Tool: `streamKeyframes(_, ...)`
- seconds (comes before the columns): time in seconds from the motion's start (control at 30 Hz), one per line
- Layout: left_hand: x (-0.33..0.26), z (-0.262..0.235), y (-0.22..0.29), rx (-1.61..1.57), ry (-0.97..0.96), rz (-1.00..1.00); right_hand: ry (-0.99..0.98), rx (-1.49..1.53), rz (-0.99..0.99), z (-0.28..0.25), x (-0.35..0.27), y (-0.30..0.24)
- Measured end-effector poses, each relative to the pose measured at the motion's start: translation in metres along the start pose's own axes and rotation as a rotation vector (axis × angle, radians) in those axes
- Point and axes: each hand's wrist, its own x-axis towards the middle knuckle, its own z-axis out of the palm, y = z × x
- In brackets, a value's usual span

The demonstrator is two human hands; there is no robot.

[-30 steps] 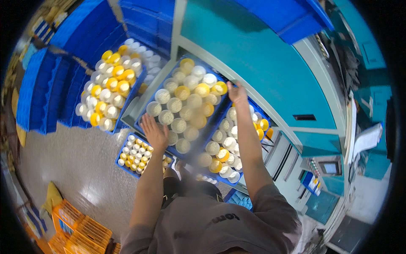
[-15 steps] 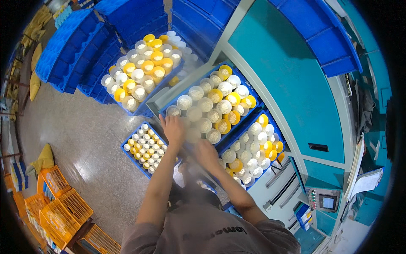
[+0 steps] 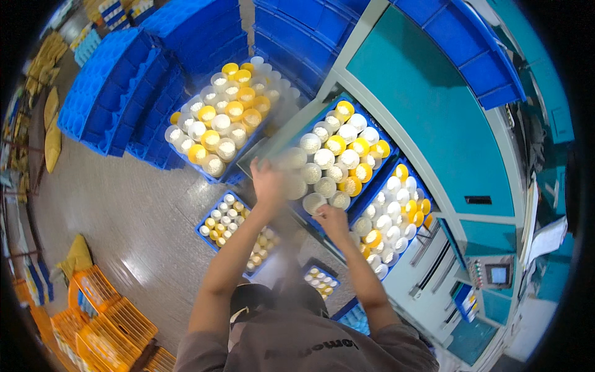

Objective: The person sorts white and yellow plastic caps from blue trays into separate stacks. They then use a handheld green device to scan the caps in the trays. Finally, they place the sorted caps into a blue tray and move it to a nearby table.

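Note:
In front of me a blue crate (image 3: 370,184) holds rows of white, translucent and yellow cups filled with small white pellets. My right hand (image 3: 334,223) is closed at its near corner, fingers pinching the rim of a translucent cup (image 3: 314,203). At the crate's left edge is my left hand (image 3: 270,186), its visible fingers apart and pointing away from me. A hazy smear covers part of that hand and the cups beside it, so any contact there is unclear.
More filled cups stand in a crate at far left (image 3: 214,133), another at right (image 3: 396,214) and a lower one (image 3: 226,217). Stacked blue crates (image 3: 111,93) rise behind. A teal machine (image 3: 427,111) borders the right; orange baskets (image 3: 111,328) sit lower left.
The view has shifted, so the crates appear farther right. My right hand has moved from the crate's near edge onto a corner cup. My left hand stays near the left edge.

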Motion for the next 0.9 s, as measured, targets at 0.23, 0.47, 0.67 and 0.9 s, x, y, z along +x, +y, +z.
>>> streamKeyframes(0.23,0.062,-0.095,-0.11,-0.061,0.067,-0.057,0.072,-0.114,0.013,-0.086,0.02,-0.104)
streamKeyframes(0.47,0.216,-0.053,-0.22,0.193,0.302,-0.281,0.197,-0.133,-0.408,-0.088,0.241,-0.142)
streamKeyframes(0.67,0.3,0.026,-0.262,0.217,0.307,-0.461,0.137,-0.029,-0.433,-0.005,0.414,-0.136)
streamKeyframes(0.9,0.316,0.063,-0.277,0.336,0.07,-0.359,-0.162,-0.225,-0.431,0.016,0.444,-0.122)
